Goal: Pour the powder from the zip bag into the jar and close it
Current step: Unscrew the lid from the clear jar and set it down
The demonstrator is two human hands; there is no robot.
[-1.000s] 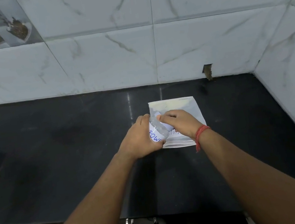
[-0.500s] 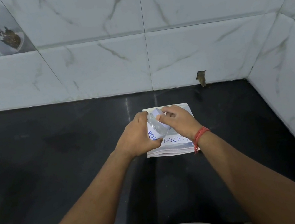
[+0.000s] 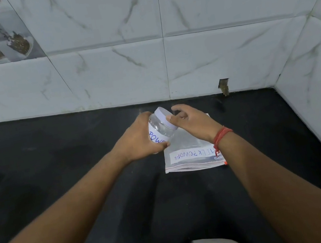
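Zip bag (image 3: 190, 152) far end hidden under hands; jar (image 3: 160, 131) label partly covered.

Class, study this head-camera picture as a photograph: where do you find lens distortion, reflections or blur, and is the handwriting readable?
Head view: the wide lens bends the grout lines of the white marble wall tiles; the glossy black countertop shows faint pale reflections; the clear zip bag label reads MILK POWDER, upside down but sharp; the clear plastic jar with its white lid is crisp; the forearms near the bottom edge look soft.

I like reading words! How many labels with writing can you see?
2: one label on the jar held by the left hand, partly hidden; one on the zip bag lying on the counter.
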